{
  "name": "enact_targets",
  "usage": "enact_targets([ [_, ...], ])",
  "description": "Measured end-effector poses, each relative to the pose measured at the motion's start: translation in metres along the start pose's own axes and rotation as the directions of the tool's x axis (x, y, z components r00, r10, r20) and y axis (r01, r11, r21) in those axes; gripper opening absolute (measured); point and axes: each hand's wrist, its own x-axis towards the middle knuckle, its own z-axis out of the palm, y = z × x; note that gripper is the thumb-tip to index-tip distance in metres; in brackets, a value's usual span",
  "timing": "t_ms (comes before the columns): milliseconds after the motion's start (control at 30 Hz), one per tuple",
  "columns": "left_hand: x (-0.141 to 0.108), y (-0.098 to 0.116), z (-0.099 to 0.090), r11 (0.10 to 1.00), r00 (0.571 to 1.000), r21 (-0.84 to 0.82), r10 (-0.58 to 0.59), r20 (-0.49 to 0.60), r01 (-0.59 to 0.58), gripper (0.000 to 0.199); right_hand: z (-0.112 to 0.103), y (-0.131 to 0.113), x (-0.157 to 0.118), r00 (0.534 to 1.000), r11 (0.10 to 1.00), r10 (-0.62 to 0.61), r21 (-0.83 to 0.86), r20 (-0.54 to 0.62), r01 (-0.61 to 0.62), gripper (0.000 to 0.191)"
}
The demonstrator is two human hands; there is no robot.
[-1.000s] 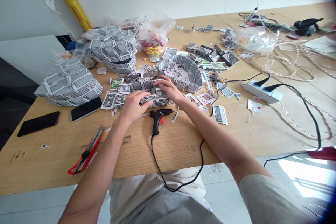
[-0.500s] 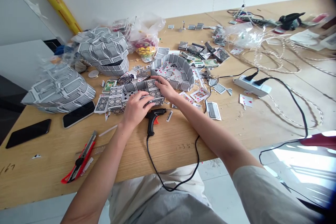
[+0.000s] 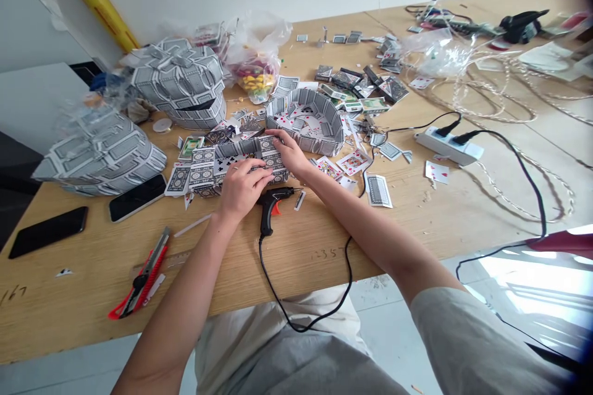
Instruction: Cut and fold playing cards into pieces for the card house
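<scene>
Shifting only slightly from the earlier frame, the view looks down on a wooden surface (image 3: 74,296). At the far left lie a black phone (image 3: 47,232) and a second phone (image 3: 138,197), with a red utility knife (image 3: 139,274) nearer the edge. Behind them sit two large domes of glued playing cards (image 3: 99,151). A block of joined cards (image 3: 189,176) lies flat beside a low card strip (image 3: 241,149), and the strip stays under both hands, at the middle of the surface.

The left hand (image 3: 243,188) remains almost where it was, its grip closed with the fingers curled down over the strip. The right hand (image 3: 287,153) also grasps the strip, clasping its right end from above. A black glue gun (image 3: 271,210) lies just below the hands, and its cord (image 3: 296,315) drops over the surface edge.

Just behind the right hand stands a curved card wall (image 3: 306,123), with loose cards inside. Farther right sits a white power strip (image 3: 448,145) with two plugs in it.
</scene>
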Motion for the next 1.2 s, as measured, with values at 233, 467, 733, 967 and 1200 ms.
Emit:
enact_targets([
  [233,-0.001,0.001,0.001,1.000,1.000,-0.008,0.006,-0.003,-0.006,0.017,0.000,-0.007,0.002,0.995,0.988,-0.094,-0.123,0.015,0.095,0.036],
  [467,-0.007,0.000,-0.016,1.000,0.999,-0.019,-0.011,-0.042,0.010,0.035,-0.018,-0.038,-0.016,0.976,0.904,-0.215,-0.384,-0.035,0.186,0.026],
  [733,-0.023,-0.015,-0.039,0.998,0.999,0.054,-0.019,-0.048,0.022,0.024,-0.038,-0.044,-0.080,0.948,0.724,-0.259,-0.612,0.187,0.319,0.034],
  [967,-0.027,-0.028,-0.027,1.000,0.991,0.000,0.015,-0.133,-0.015,0.018,-0.032,-0.019,-0.087,0.932,0.743,-0.348,-0.576,0.102,0.341,0.020],
  [1200,-0.026,-0.029,-0.023,0.999,0.987,-0.025,0.022,-0.158,-0.027,0.015,-0.030,-0.022,-0.091,0.926,0.776,-0.363,-0.514,0.109,0.365,0.022],
])
